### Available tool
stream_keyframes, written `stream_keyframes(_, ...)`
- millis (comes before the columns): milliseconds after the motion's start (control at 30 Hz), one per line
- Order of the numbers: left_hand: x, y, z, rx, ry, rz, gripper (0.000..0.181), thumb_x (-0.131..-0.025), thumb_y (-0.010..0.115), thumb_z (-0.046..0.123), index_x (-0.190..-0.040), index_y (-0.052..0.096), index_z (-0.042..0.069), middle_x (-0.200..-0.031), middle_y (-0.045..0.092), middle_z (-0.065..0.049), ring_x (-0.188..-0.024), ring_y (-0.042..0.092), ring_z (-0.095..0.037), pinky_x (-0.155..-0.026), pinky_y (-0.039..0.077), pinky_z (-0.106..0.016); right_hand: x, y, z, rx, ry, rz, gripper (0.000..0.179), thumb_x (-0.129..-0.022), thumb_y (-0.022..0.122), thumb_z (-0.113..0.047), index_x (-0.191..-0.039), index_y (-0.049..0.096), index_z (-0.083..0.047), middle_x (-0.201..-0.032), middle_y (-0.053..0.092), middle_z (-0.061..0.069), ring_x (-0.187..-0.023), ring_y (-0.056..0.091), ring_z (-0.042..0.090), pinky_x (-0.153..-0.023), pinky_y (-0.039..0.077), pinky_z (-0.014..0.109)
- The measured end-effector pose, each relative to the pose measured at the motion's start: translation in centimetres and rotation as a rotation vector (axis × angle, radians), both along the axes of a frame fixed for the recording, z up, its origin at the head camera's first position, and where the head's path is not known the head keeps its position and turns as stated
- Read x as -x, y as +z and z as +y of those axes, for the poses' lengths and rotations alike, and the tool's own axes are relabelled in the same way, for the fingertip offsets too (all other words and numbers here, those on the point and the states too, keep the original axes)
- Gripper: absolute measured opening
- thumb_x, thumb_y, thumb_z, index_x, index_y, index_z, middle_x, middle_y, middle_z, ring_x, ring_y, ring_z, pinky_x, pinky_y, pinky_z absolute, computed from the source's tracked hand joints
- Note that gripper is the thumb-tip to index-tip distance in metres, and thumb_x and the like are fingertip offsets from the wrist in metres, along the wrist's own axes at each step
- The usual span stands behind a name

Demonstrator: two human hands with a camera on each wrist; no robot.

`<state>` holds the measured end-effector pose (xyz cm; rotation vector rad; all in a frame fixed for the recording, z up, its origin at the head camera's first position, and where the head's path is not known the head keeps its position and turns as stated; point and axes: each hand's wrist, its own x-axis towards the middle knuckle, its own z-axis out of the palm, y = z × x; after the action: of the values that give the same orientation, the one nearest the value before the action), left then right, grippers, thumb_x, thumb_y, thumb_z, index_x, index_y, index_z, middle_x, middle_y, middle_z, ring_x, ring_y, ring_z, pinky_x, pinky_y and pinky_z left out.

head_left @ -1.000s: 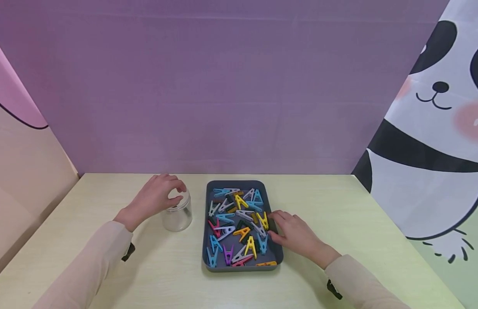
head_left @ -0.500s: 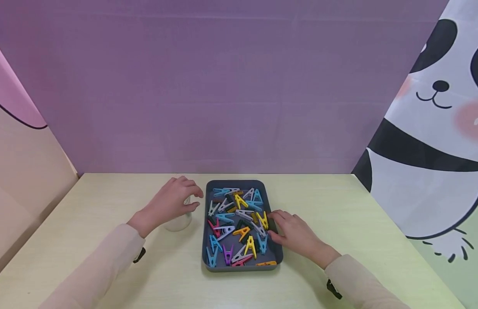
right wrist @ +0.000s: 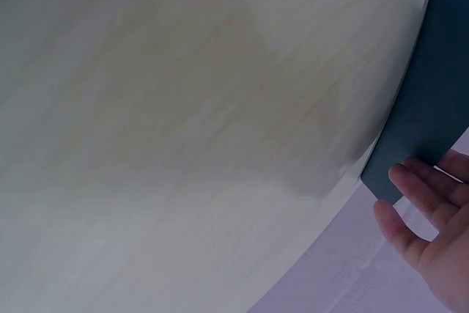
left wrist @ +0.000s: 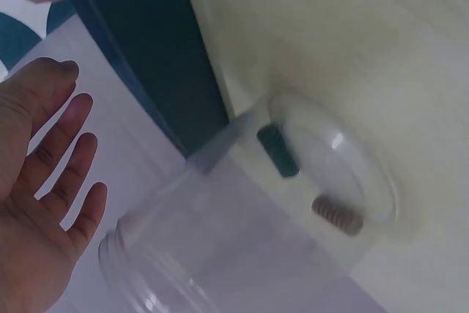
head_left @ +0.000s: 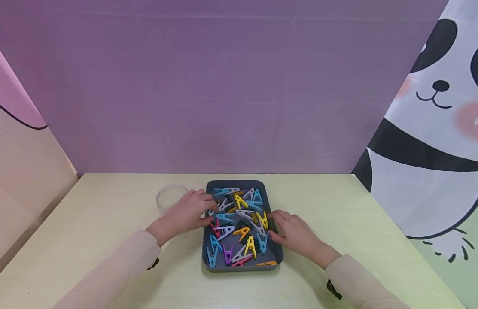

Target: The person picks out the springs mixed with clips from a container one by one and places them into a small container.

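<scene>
One clothespin [head_left: 251, 242] per pinch seems best: left hand [head_left: 187, 214] over the tray's edge [head_left: 244, 269], fingers spread; right hand [head_left: 296, 233] beside it, fingers loosely bent

The left hand [head_left: 186, 213] covers the near side of the clear jar [head_left: 168, 200] and some pegs [head_left: 243, 231] at the left side of the tray [head_left: 242, 269], so I can't tell whether its fingertips touch one. From the left wrist the jar's mouth runs off the bottom edge, and the green lump [left wrist: 278, 150] and brown lump [left wrist: 337, 215] showing through it are too blurred to name. Both sleeves [head_left: 362, 279] and the wall's panda [head_left: 443, 146] are cut off in the head view.
</scene>
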<state>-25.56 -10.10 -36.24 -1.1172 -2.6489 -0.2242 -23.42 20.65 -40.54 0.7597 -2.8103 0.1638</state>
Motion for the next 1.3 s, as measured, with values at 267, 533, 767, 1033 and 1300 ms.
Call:
stream_keyframes(267,0.0,-1.3,1.2,0.056,0.002,-0.052,0.018,-0.079,0.069,0.025,-0.097,0.069,0.020,-0.096,0.065,0.006,-0.091,0.052,-0.014,-0.080,0.042,-0.033,0.0,-0.1,0.0,0.001,0.004,0.006,0.046,-0.081,0.065,-0.034,-0.115,0.057,-0.006,-0.116,0.060,0.008,-0.103,0.058,0.021,-0.083,0.050,0.039)
stream_keyframes(533,0.5,-2.4,2.0,0.083,0.009,-0.061,0.017,-0.080,0.069,0.026,-0.097,0.069,0.022,-0.096,0.066,0.006,-0.090,0.051,-0.014,-0.079,0.041,-0.032,0.1,-0.2,0.2,-0.003,0.004,0.004,0.047,-0.081,0.065,-0.035,-0.117,0.056,-0.006,-0.118,0.059,0.010,-0.106,0.057,0.023,-0.084,0.049,0.040)
stream_keyframes(767,0.9,-2.7,2.5,0.095,0.011,-0.079,0.018,-0.079,0.069,0.028,-0.096,0.068,0.022,-0.095,0.066,0.007,-0.090,0.051,-0.014,-0.079,0.040,-0.034,0.1,-0.2,0.1,0.004,0.006,-0.003,0.047,-0.082,0.065,-0.035,-0.117,0.056,-0.006,-0.118,0.059,0.010,-0.107,0.057,0.023,-0.085,0.049,0.040)
stream_keyframes(1033,1.0,-3.0,2.8,0.122,0.013,-0.096,0.019,-0.080,0.068,0.032,-0.097,0.068,0.023,-0.095,0.065,0.008,-0.089,0.051,-0.013,-0.078,0.041,-0.033,0.1,-0.1,0.1,0.008,0.019,0.012,0.046,-0.081,0.065,-0.034,-0.116,0.056,-0.006,-0.117,0.059,0.009,-0.105,0.058,0.022,-0.083,0.049,0.039)
stream_keyframes(1300,1.2,-3.2,3.1,0.127,0.024,-0.121,0.020,-0.080,0.068,0.032,-0.098,0.068,0.023,-0.097,0.066,0.008,-0.088,0.051,-0.013,-0.078,0.040,-0.033,0.0,0.0,0.0,0.006,0.004,-0.001,0.047,-0.082,0.065,-0.034,-0.117,0.056,-0.005,-0.118,0.059,0.010,-0.106,0.057,0.023,-0.084,0.049,0.040)
